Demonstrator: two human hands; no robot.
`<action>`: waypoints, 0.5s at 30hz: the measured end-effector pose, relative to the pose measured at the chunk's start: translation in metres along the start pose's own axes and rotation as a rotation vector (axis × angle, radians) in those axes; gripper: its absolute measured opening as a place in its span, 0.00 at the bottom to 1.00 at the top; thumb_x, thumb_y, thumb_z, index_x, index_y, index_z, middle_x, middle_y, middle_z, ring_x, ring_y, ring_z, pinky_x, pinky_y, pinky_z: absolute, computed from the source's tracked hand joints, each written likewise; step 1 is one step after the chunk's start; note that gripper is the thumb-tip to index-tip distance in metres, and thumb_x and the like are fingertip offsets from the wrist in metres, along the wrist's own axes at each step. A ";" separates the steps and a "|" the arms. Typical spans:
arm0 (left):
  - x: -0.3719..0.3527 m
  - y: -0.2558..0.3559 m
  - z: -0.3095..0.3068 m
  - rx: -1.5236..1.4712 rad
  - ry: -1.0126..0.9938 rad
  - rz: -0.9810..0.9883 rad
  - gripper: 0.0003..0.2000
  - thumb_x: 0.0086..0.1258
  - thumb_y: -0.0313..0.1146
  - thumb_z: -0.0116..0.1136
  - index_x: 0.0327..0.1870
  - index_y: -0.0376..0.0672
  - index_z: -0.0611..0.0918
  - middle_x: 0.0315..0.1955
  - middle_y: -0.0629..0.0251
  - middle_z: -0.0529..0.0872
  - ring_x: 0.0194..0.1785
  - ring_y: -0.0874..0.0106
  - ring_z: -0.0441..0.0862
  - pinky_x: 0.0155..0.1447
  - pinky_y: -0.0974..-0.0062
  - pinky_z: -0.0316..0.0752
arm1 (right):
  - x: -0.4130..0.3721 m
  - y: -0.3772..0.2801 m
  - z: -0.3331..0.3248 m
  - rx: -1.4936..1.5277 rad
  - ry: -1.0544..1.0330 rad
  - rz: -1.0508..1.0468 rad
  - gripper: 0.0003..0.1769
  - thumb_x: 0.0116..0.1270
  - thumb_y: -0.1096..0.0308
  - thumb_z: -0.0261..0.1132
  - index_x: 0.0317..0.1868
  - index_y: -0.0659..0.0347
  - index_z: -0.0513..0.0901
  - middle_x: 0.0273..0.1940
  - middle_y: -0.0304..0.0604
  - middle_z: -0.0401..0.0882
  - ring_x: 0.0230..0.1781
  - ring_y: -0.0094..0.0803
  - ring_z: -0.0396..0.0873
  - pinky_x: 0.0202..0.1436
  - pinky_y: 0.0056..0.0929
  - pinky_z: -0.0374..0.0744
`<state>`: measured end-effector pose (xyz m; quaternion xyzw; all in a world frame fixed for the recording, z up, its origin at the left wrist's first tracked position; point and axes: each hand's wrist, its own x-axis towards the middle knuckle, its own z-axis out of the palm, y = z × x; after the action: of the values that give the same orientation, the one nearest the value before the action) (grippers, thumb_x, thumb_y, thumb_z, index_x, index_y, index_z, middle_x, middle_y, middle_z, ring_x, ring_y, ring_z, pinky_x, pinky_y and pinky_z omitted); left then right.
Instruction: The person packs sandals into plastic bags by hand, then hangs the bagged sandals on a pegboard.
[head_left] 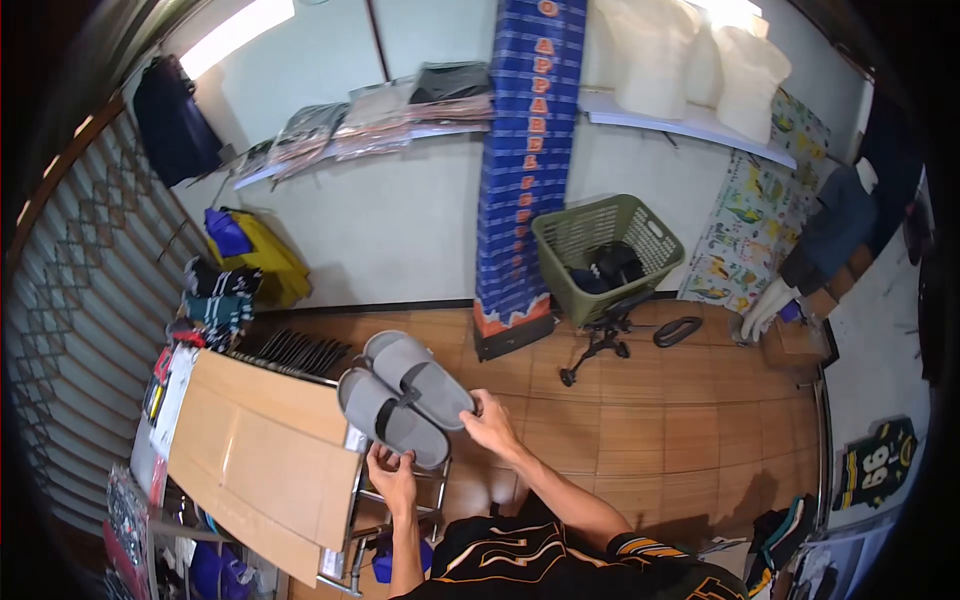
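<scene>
A pair of grey slide sandals is held up side by side in front of me, toes pointing away. My left hand is closed on the heel of the left sandal. At the heel of the right sandal, my right hand pinches the edge between thumb and fingers. The straps nearly meet in the middle, where a small dark piece shows between them. Just left of the pair, the brown board of a table overlaps the sandal's side in this view.
A green basket with dark items sits on a wheeled base ahead. A blue banner column stands beside it. Wall shelves carry packaged clothes and white torso mannequins. Black hangers lie beyond the board; a folding gate lines the left.
</scene>
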<state>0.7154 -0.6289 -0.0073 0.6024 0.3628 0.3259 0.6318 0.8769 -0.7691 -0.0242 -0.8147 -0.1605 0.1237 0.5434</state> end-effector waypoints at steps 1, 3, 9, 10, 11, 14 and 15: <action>0.002 0.000 0.025 -0.086 -0.085 0.015 0.28 0.60 0.15 0.62 0.63 0.29 0.67 0.52 0.54 0.77 0.50 0.68 0.80 0.52 0.74 0.79 | 0.007 0.009 -0.025 0.104 0.024 0.049 0.30 0.58 0.62 0.69 0.59 0.68 0.75 0.45 0.59 0.83 0.47 0.50 0.83 0.51 0.43 0.80; -0.003 0.002 0.078 -0.138 -0.196 0.006 0.27 0.61 0.15 0.62 0.63 0.30 0.68 0.48 0.57 0.80 0.49 0.72 0.81 0.52 0.76 0.79 | 0.019 0.020 -0.076 0.180 0.079 0.101 0.27 0.59 0.64 0.67 0.58 0.69 0.76 0.43 0.56 0.85 0.39 0.42 0.86 0.43 0.37 0.83; -0.020 -0.012 0.190 -0.038 -0.402 -0.051 0.27 0.63 0.19 0.64 0.64 0.31 0.69 0.37 0.64 0.80 0.38 0.78 0.77 0.46 0.79 0.76 | 0.028 0.048 -0.188 0.284 0.237 0.294 0.24 0.63 0.69 0.66 0.58 0.69 0.75 0.33 0.48 0.85 0.26 0.29 0.83 0.25 0.29 0.82; -0.019 -0.019 0.204 -0.017 -0.422 -0.052 0.27 0.63 0.19 0.64 0.64 0.31 0.69 0.37 0.64 0.80 0.38 0.78 0.78 0.46 0.79 0.76 | 0.030 0.058 -0.199 0.285 0.260 0.299 0.24 0.63 0.69 0.66 0.58 0.69 0.75 0.33 0.48 0.85 0.26 0.29 0.83 0.25 0.29 0.82; -0.018 -0.025 0.217 0.007 -0.443 -0.054 0.27 0.64 0.19 0.64 0.64 0.30 0.69 0.37 0.64 0.79 0.39 0.77 0.78 0.47 0.79 0.77 | 0.031 0.071 -0.208 0.308 0.273 0.320 0.24 0.63 0.69 0.66 0.58 0.69 0.75 0.32 0.48 0.84 0.25 0.30 0.83 0.25 0.29 0.82; -0.020 -0.018 0.255 0.034 -0.502 -0.090 0.24 0.64 0.20 0.65 0.60 0.29 0.70 0.37 0.63 0.80 0.41 0.75 0.80 0.48 0.78 0.77 | 0.037 0.092 -0.231 0.335 0.317 0.378 0.24 0.63 0.69 0.67 0.58 0.68 0.75 0.32 0.48 0.84 0.25 0.30 0.83 0.25 0.28 0.82; -0.017 -0.024 0.266 0.036 -0.521 -0.094 0.24 0.64 0.20 0.65 0.60 0.29 0.70 0.37 0.63 0.80 0.41 0.75 0.80 0.48 0.78 0.77 | 0.040 0.096 -0.240 0.334 0.326 0.406 0.24 0.63 0.69 0.67 0.58 0.68 0.76 0.32 0.48 0.84 0.25 0.30 0.83 0.25 0.28 0.81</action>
<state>0.9328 -0.7844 -0.0268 0.6596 0.2215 0.1235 0.7075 1.0156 -0.9907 -0.0235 -0.7385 0.1176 0.1222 0.6526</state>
